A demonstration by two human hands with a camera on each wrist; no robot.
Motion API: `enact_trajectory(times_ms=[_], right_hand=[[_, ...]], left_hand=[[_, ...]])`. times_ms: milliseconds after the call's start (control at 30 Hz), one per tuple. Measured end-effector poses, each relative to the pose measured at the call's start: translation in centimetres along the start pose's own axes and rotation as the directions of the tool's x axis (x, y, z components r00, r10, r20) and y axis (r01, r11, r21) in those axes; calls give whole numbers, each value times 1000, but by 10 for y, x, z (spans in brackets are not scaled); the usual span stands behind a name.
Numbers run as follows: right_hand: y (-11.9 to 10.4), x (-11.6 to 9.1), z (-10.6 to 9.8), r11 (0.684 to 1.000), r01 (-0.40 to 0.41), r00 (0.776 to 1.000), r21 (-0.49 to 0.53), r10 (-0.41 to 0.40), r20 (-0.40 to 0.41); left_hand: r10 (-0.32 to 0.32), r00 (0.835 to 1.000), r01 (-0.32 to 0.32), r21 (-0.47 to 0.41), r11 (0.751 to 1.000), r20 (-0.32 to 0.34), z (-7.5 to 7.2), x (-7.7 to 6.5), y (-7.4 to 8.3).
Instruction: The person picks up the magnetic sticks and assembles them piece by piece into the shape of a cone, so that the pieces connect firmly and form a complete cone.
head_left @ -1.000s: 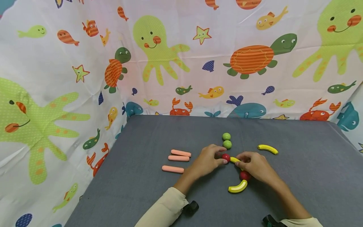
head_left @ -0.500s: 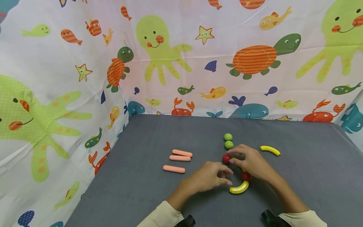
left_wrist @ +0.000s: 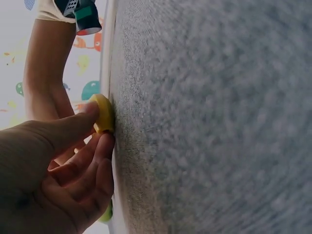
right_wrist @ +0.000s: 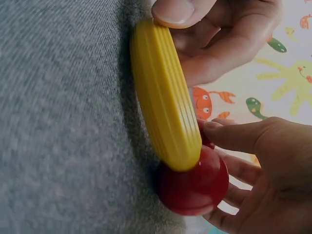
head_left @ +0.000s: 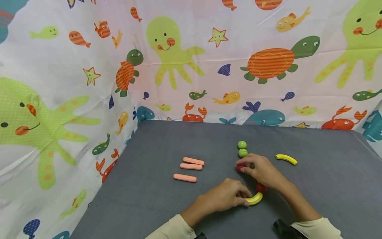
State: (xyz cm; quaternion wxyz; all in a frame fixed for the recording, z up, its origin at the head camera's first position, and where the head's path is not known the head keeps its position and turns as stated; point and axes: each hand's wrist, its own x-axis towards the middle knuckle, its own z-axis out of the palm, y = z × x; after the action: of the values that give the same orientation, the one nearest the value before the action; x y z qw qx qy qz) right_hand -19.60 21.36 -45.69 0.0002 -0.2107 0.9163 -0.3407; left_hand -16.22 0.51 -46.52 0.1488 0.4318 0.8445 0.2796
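Note:
In the head view my left hand (head_left: 228, 196) pinches the left end of a yellow toy banana (head_left: 254, 199); the left wrist view has its thumb on this banana (left_wrist: 103, 114). My right hand (head_left: 264, 171) holds a small red ball (head_left: 239, 167) between thumb and fingers. A second red ball (head_left: 261, 188) lies below the right hand and touches the pinched banana, as the right wrist view confirms for the banana (right_wrist: 163, 97) and ball (right_wrist: 192, 187). Another banana between the two red balls is hidden by the right hand.
Two green balls (head_left: 242, 152) lie beyond the right hand. A separate banana (head_left: 286, 159) is at the right. Three pink sausage-shaped pieces (head_left: 191, 166) lie to the left on the grey tabletop (head_left: 143, 199). A printed curtain (head_left: 191, 66) hangs behind and at the left.
My left hand has left the upper red ball, come down toward me and taken hold of the nearest banana. My right hand has shifted from the middle banana to the upper red ball.

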Motion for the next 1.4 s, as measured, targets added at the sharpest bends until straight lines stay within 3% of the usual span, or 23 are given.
enact_trajectory(times_ms=[333, 767, 1133, 1400], right_hand=[[5, -7, -4, 996, -90, 996, -4, 90, -6], [11, -29, -14, 984, -176, 984, -9, 176, 9], [12, -41, -17, 965, -259, 966, 41, 260, -11], [14, -50, -17, 957, -281, 959, 76, 282, -12]], left_hand=[[4, 1000, -4, -16, 1000, -3, -10, -8, -11], [-91, 994, 86, -74, 994, -59, -33, -20, -39], [-243, 958, 228, -109, 968, -155, -31, -10, -37], [-292, 940, 264, -171, 949, -176, -38, -3, -45]])
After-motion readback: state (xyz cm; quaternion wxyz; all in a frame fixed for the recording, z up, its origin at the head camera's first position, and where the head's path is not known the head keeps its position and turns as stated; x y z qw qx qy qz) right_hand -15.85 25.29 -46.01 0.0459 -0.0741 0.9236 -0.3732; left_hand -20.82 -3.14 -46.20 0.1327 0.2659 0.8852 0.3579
